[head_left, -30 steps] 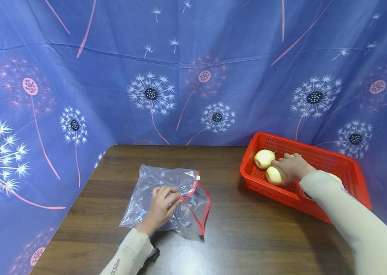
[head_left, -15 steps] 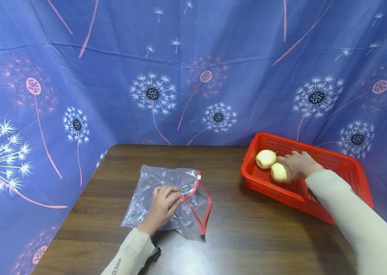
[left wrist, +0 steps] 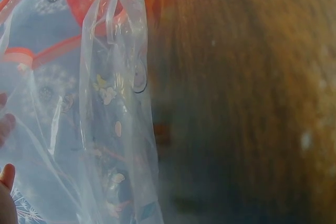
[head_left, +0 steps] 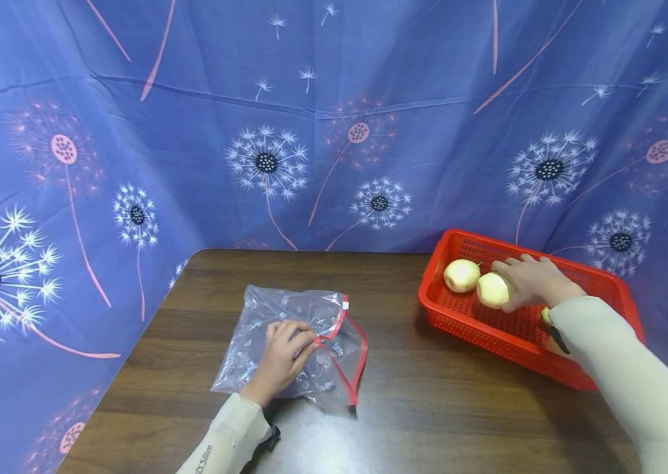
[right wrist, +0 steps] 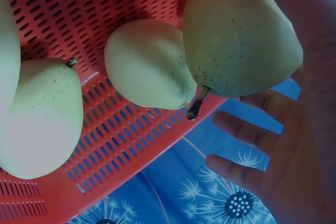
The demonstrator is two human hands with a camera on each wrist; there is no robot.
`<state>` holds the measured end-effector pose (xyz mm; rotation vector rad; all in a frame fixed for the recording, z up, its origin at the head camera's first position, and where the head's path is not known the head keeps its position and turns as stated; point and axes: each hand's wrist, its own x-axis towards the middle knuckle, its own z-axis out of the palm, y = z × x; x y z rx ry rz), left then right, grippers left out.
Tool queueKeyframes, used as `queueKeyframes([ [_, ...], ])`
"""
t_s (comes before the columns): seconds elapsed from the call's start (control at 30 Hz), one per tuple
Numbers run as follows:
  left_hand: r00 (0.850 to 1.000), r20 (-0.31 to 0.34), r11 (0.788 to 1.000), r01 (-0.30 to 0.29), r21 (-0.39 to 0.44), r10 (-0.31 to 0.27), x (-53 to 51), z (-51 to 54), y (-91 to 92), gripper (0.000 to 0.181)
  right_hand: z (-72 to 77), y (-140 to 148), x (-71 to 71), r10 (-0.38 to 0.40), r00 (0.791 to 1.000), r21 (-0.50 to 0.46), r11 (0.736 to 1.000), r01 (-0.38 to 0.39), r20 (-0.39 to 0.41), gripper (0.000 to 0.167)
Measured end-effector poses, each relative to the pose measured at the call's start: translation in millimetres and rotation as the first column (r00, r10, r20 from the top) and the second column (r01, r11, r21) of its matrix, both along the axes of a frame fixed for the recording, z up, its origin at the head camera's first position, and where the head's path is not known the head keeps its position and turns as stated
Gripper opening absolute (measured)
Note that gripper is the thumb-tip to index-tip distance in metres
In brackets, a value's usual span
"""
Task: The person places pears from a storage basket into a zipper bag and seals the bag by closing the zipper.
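Note:
A pale yellow pear (head_left: pixel 493 290) is in my right hand (head_left: pixel 538 283), raised a little inside the red basket (head_left: pixel 488 336). The right wrist view shows this pear (right wrist: pixel 241 40) gripped from the side, its stem pointing down. Beside it a second pear (head_left: pixel 462 275) lies on the basket floor. More pears (right wrist: pixel 39 119) are at the left of that view. On the table, my left hand (head_left: pixel 283 352) pinches the red-edged mouth of a clear zip bag (head_left: pixel 251 336), which lies flat and partly open. Only fingertips (left wrist: pixel 5 127) show in the left wrist view.
The brown wooden table (head_left: pixel 405 395) extends between bag and basket. Behind it hangs a blue dandelion-print cloth (head_left: pixel 322 178). A white slider (head_left: pixel 344 305) sits at the far end of the bag's red strip.
My right hand has moved right and slightly up with the pear, away from the second pear. The left hand stays on the bag.

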<state>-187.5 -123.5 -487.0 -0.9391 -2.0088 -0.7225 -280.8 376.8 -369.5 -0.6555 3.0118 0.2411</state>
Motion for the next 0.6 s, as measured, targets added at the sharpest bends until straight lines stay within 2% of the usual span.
queueKeyframes([
  [0.2,1.000,-0.012,1.000,0.000,0.000,0.000,0.1,0.4,1.4,0.035,3.6,2.9,8.4,-0.008,1.000,-0.043,0.999,0.007,-0.025,0.087],
  [0.43,1.000,-0.019,1.000,0.003,0.000,-0.003,0.3,0.6,1.6,0.035,10.2,-0.5,17.6,0.005,0.996,-0.077,0.997,-0.012,-0.095,0.088],
  [0.6,1.000,-0.016,1.000,-0.006,0.001,0.006,0.1,0.5,0.7,0.035,17.7,-9.4,24.7,0.014,0.989,-0.110,0.993,-0.031,-0.148,0.078],
])
